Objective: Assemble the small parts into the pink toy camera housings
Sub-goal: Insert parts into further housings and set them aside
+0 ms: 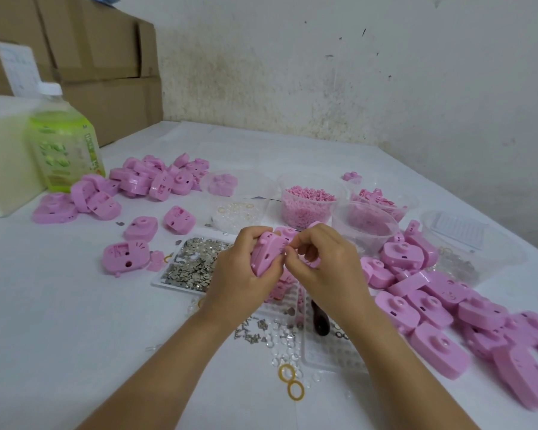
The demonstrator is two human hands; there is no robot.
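My left hand (241,271) grips a pink toy camera housing (267,251) above the middle of the table. My right hand (323,268) has its fingers curled at the housing's right edge and pinches something small there; the part itself is too small to make out. Below the hands lies a white tray of small metal parts (190,265). Loose pink housings lie in a pile at the right (432,302) and another at the back left (156,178).
Clear tubs hold pink pellets (308,203), clear rings (236,209) and pink pieces (376,197). Yellow rings (291,381), clear lenses and metal bits lie near the front. A green bottle (62,144) and cardboard boxes (100,66) stand at the back left.
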